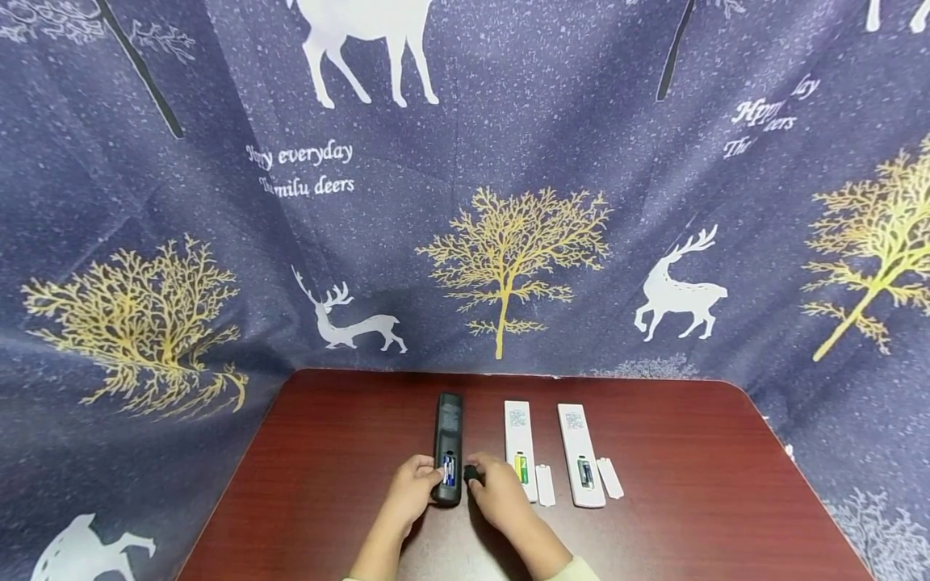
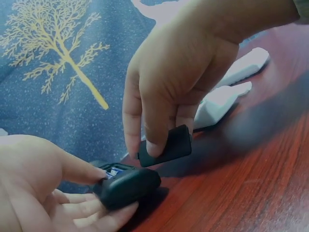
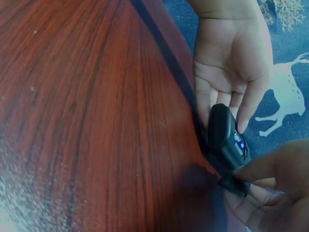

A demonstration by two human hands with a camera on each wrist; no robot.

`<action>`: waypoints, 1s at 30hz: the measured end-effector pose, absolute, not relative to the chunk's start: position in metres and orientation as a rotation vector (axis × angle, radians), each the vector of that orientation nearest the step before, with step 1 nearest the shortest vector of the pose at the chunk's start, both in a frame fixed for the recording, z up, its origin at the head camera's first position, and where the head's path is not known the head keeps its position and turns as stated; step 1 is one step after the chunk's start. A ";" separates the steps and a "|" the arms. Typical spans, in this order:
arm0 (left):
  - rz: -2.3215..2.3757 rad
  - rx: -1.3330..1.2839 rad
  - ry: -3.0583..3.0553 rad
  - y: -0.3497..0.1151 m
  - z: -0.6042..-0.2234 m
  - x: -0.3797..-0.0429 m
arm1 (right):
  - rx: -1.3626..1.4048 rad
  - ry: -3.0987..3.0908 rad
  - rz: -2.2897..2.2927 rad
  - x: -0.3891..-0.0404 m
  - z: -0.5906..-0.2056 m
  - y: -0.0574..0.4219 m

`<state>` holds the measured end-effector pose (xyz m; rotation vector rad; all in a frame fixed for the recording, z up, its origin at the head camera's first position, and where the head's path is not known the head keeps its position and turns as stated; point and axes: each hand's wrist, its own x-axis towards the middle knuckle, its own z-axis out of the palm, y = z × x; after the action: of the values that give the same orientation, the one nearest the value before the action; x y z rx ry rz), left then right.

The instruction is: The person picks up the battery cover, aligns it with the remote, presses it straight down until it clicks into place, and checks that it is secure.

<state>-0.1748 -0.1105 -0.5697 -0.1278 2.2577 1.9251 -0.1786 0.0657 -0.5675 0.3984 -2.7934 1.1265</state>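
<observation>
A black remote control [image 1: 450,420] lies on the table with its back up, its battery compartment uncovered and blue batteries [image 1: 449,470] inside. My left hand [image 1: 411,489] holds its near end, thumb on the edge beside the compartment and fingers along the side and underneath, as the left wrist view shows. Between thumb and fingers, my right hand [image 1: 501,494] pinches a small black battery cover [image 2: 169,147]. In the left wrist view the cover is tilted, just off the remote's right side.
To the right lie two white remotes, one [image 1: 519,436] with yellow-green batteries and another [image 1: 575,440] with dark ones, both compartments uncovered. A white cover [image 1: 545,486] and a second white cover [image 1: 610,478] lie beside them. Patterned cloth [image 1: 465,145] hangs behind the red-brown table [image 1: 697,468].
</observation>
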 end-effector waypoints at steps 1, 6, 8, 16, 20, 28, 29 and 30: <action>1.941 -0.125 2.233 -0.110 -0.570 -0.175 | 0.398 -2.791 1.133 -0.178 -0.567 0.066; 1.992 -0.097 2.136 -0.110 -0.569 -0.173 | 0.393 -2.784 1.179 -0.175 -0.561 0.071; 2.004 -0.084 2.116 -0.109 -0.568 -0.173 | 0.382 -2.779 1.190 -0.174 -0.559 0.073; 2.089 -0.042 2.022 -0.105 -0.567 -0.171 | 0.367 -2.735 1.297 -0.172 -0.551 0.080; 2.106 -0.032 2.003 -0.102 -0.565 -0.169 | 0.346 -2.713 1.317 -0.170 -0.549 0.083; 2.159 0.024 1.897 -0.096 -0.563 -0.168 | 0.315 -2.644 1.461 -0.170 -0.544 0.093; 2.168 0.031 1.881 -0.095 -0.563 -0.168 | 0.314 -2.639 1.485 -0.169 -0.543 0.094; 2.174 0.034 1.867 -0.094 -0.563 -0.168 | 0.316 -2.629 1.509 -0.169 -0.542 0.096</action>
<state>-0.1678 -0.0941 -0.5628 0.0342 1.8672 2.1742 -0.1692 0.0955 -0.5422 0.3155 -2.6289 1.5086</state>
